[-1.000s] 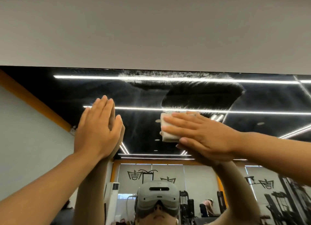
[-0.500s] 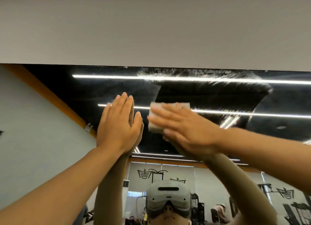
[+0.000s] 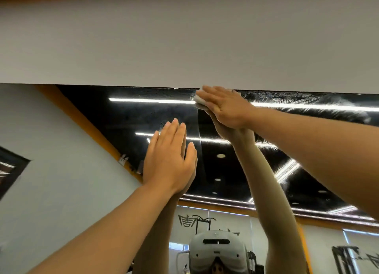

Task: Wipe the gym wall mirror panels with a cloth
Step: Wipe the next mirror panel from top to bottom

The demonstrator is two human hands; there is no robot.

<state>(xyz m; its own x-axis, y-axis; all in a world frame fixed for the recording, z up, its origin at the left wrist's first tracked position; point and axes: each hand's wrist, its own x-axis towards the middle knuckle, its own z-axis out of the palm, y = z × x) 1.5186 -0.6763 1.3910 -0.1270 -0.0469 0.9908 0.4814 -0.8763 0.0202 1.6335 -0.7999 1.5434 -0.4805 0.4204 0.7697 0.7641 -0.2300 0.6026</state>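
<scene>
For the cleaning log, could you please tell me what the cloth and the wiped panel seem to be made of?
The cloth looks like soft white fabric, folded thick under the right hand; the weave is too small to tell. The mirror looks like glossy glass: it reflects ceiling lights and shows wet streaks.

The mirror [image 3: 155,117] is glossy glass, streaked with dried smears near its top edge, the wall [image 3: 184,44] above it is matt and smooth, and the white cloth [image 3: 199,99] looks soft and thick.

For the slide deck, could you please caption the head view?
Right hand presses a white cloth along the mirror's top edge while the left hand rests flat on the glass.
</scene>
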